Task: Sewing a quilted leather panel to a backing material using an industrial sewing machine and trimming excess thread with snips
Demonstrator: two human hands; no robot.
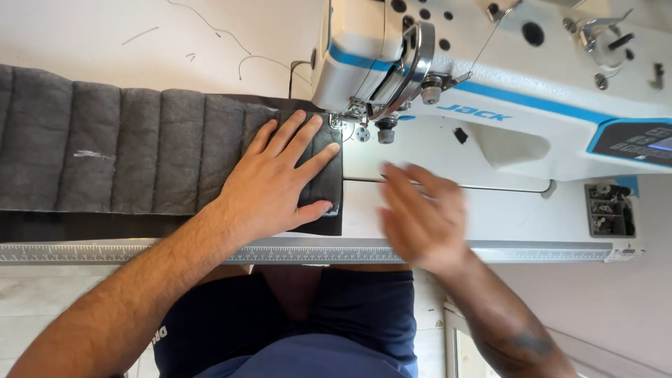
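Flat on the quilted strip

Down on the table, the left hand (280, 178) lies open, fingers spread, pressing the grey quilted fabric (126, 150) whose end sits just beside the needle of the white sewing machine (504, 84). The right hand (423, 217) hovers blurred, open and empty, above the machine bed.

Grey quilted, ribbed fabric (140, 150) lies flat, seemingly atop black backing.

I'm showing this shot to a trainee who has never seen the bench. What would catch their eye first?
The white and blue sewing machine fills the upper right. The left hand lies flat on dark grey quilted fabric stretching leftward from the needle. The right hand, blurred, is over the machine bed near the table's front edge.
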